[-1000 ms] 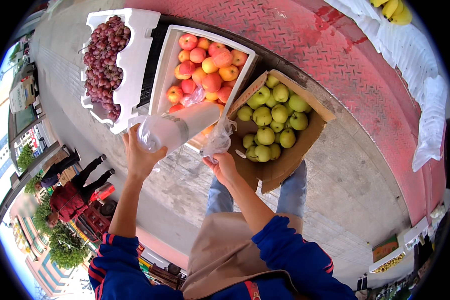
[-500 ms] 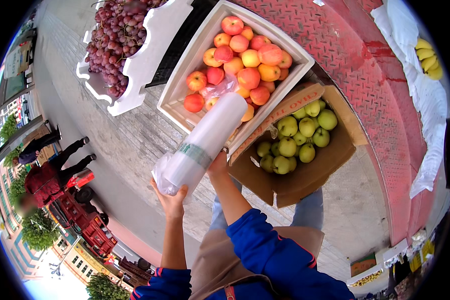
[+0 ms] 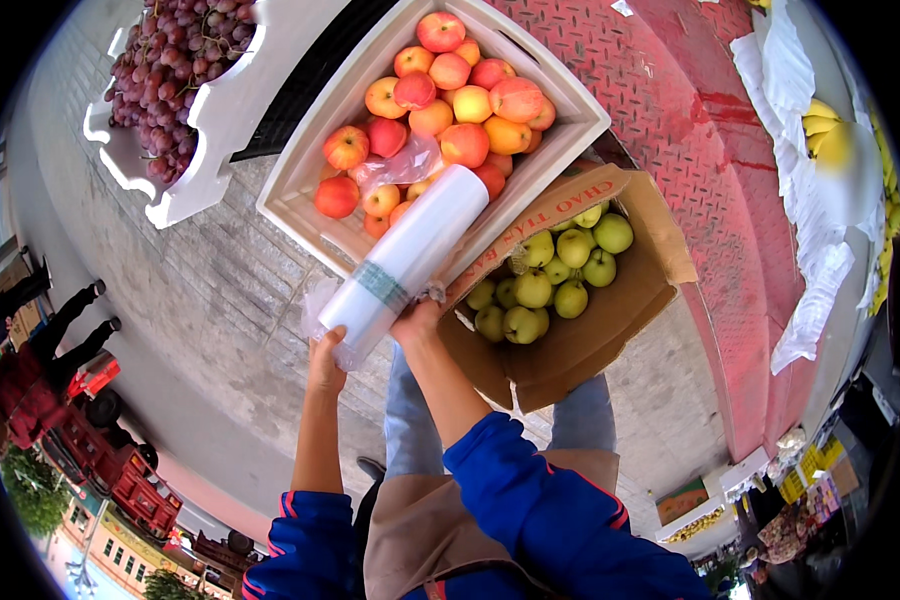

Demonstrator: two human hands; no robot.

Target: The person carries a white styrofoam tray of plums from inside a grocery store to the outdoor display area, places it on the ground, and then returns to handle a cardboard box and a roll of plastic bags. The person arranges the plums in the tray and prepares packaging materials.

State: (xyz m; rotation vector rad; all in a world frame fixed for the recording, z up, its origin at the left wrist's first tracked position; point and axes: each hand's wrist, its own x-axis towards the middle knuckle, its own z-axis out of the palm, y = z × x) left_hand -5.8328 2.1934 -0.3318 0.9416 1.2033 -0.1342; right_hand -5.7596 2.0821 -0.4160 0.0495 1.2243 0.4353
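Note:
A thick roll of clear plastic bags with a green printed band lies slantwise between my hands, its far end over the red apples in a white foam crate. My left hand is closed on the roll's near end, where loose film bunches up. My right hand is closed against its right side, the fingertips partly hidden behind the roll. A crumpled clear bag rests on the apples. Just right of my right hand, an open cardboard box holds green apples.
Red grapes fill a white foam crate at upper left. A red metal tread-plate platform rises on the right, with bananas beyond white cloth. At far left are a person in dark clothes and a red vehicle.
The view has shifted, so the crates and box appear farther left. Both hands still hold the roll, which has moved left with them. My left hand has closed in at its lower end.

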